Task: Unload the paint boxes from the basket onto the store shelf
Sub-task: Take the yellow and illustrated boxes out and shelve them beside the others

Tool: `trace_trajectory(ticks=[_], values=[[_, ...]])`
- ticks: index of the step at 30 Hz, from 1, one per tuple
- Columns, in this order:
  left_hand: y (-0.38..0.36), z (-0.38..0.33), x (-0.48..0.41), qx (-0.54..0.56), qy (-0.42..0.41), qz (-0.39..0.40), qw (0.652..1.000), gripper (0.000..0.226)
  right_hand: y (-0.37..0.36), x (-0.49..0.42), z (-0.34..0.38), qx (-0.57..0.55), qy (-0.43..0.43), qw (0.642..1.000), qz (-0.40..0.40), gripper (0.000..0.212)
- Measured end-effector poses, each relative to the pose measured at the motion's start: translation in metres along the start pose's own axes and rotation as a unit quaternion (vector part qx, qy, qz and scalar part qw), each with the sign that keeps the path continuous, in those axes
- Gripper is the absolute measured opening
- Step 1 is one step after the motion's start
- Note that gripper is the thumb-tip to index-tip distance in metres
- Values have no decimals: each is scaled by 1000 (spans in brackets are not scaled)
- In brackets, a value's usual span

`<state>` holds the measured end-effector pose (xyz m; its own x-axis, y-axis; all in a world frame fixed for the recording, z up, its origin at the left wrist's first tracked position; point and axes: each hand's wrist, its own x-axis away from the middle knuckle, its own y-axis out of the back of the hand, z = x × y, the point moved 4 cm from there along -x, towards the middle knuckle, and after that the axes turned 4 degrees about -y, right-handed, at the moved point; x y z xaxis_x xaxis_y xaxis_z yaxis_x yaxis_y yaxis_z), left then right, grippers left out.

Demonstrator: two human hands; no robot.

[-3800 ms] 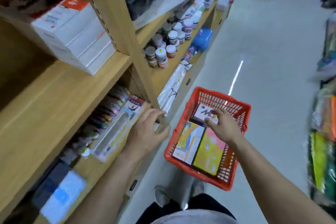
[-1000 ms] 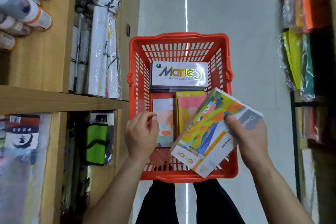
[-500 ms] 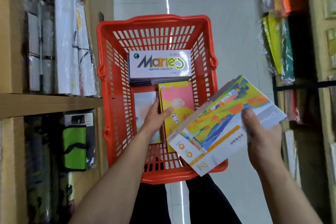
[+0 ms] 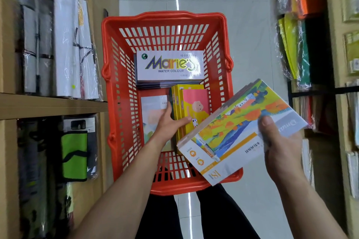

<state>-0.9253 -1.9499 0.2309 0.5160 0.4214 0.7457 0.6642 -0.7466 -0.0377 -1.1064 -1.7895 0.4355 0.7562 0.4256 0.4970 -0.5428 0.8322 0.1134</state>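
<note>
From your head camera: your right hand (image 4: pixel 279 141) grips a landscape-printed paint box (image 4: pixel 240 132) above the red basket (image 4: pixel 118 103). Your left hand (image 4: pixel 169 122), fingers spread, reaches between the pale box (image 4: pixel 153 110) and yellow boxes (image 4: pixel 192 106); Marie's boxes (image 4: pixel 169 66) lie beyond.

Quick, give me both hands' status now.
Left hand: open, reaching into the basket, fingers on the yellow boxes.
Right hand: closed, holding the landscape paint box.
</note>
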Motion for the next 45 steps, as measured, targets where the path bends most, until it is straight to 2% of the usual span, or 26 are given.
trace_trajectory(ticks=[3, 8, 11, 13, 17, 22, 25, 27, 29, 33, 36, 39, 42, 45], values=[[-1, -3, 2, -1, 4, 8, 1000, 129, 1, 0, -1, 12, -9, 1000, 4, 7], [15, -14, 12, -1, -25, -49, 998, 95, 2, -2, 0, 16, -9, 1000, 26, 13], [33, -29, 29, 26, -34, -98, 994, 107, 4, -5, -2, 16, -10, 999, 26, 5], [43, -41, 44, 25, -46, -114, 992, 110, 2, -8, -2, 14, -10, 1000, 25, 8], [56, -65, 78, -32, -78, -146, 986, 113, -9, -14, 8, 29, -13, 999, 41, 6], [79, -83, 116, -52, -92, -196, 975, 107, -25, -17, 24, 48, -27, 995, 85, 33], [86, -95, 137, -60, -93, -216, 970, 108, -34, -21, 33, 66, -31, 992, 106, 64], [82, -106, 150, -78, -94, -215, 969, 110, -39, -25, 38, 75, -32, 989, 120, 75], [78, -117, 163, -89, -100, -220, 966, 112, -46, -27, 46, 79, -27, 987, 135, 77], [76, -136, 189, -65, -109, -217, 968, 107, -60, -22, 65, 88, -16, 981, 172, 62], [77, -148, 210, -35, -118, -229, 966, 108, -65, -22, 76, 95, -9, 980, 176, 78], [82, -158, 236, -1, -126, -255, 959, 98, -72, -18, 92, 86, -5, 979, 185, 78], [91, -169, 275, 33, -150, -295, 943, 91, -91, -6, 120, 81, 8, 970, 229, 75], [100, -185, 331, 80, -203, -340, 915, 95, -123, 18, 162, 82, 39, 950, 298, 70]])
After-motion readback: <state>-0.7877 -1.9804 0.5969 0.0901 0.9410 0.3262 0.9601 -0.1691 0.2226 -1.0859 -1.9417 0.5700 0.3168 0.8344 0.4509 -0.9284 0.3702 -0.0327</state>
